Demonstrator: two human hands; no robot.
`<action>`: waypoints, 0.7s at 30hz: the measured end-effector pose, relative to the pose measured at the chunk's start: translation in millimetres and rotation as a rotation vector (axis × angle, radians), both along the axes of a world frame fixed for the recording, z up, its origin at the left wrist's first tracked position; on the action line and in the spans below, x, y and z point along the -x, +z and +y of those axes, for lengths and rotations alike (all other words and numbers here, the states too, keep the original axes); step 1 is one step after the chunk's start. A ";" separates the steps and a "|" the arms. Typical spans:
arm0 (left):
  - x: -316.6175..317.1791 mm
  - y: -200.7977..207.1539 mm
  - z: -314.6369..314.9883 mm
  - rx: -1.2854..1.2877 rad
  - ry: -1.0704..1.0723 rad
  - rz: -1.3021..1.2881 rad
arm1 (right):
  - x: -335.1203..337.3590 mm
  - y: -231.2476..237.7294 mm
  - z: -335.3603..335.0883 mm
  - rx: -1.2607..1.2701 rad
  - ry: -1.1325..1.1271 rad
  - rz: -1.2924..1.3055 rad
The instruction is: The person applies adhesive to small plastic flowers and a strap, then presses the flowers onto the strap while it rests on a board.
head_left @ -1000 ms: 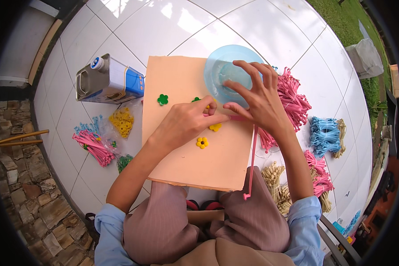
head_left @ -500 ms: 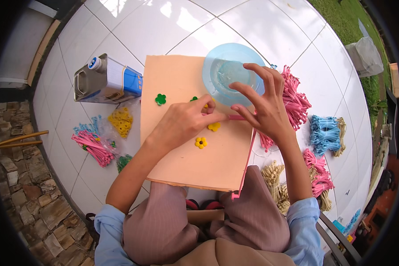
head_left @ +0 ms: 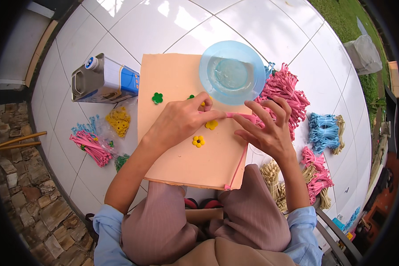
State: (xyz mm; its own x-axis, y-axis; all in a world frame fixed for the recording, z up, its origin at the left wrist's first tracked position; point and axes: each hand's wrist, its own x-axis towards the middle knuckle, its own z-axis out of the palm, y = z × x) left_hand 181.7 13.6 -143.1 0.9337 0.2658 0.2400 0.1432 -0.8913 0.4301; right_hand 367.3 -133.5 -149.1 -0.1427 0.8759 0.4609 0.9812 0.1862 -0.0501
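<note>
My left hand [head_left: 184, 119] is closed, thumb and fingers pinched on a pink cord [head_left: 233, 115] that sticks out to the right. My right hand [head_left: 270, 128] has its fingers spread beside that cord's right end. Under both lies a peach-coloured board [head_left: 181, 164] on my lap. A yellow flower piece with a dark centre [head_left: 198, 141], a plain yellow flower piece [head_left: 211, 125] and a green flower piece [head_left: 157, 98] rest on it; others are partly hidden by my left hand. At the board's far right sits a light blue plate [head_left: 208, 80] with a clear, whitish substance inside.
A metal can [head_left: 106, 82] stands left of the board. Nearby are a bag of yellow pieces [head_left: 119, 120] and a pink cord bundle [head_left: 91, 148]. To the right lie a pink cord pile [head_left: 288, 95], blue bundles [head_left: 322, 133] and cream bundles [head_left: 272, 177] on white tiles.
My right hand has come down a little, its fingers now lower and off the plate. The left hand keeps its pinch on the pink cord. The whole view has shifted slightly.
</note>
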 end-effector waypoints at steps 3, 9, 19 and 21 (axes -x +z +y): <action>-0.4 0.1 1.0 -0.024 -0.008 0.023 | 1.1 -1.6 0.3 0.011 0.001 -0.024; 0.6 0.5 1.0 -0.017 -0.004 0.042 | 1.1 -1.4 0.9 0.013 0.007 -0.050; -0.1 -1.0 0.1 0.002 0.006 0.038 | -19.1 -8.7 -4.3 0.221 -0.022 0.788; 1.8 -3.4 0.8 0.022 0.033 -0.023 | -19.2 -4.6 -5.0 0.244 0.029 0.755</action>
State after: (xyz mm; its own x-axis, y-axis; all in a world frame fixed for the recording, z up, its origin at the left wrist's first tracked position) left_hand 179.8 14.4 -146.6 0.9186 0.3021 0.2548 0.1625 -0.8764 0.4534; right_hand 386.5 -138.5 -153.8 0.1077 0.9653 0.2378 0.6607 0.1092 -0.7427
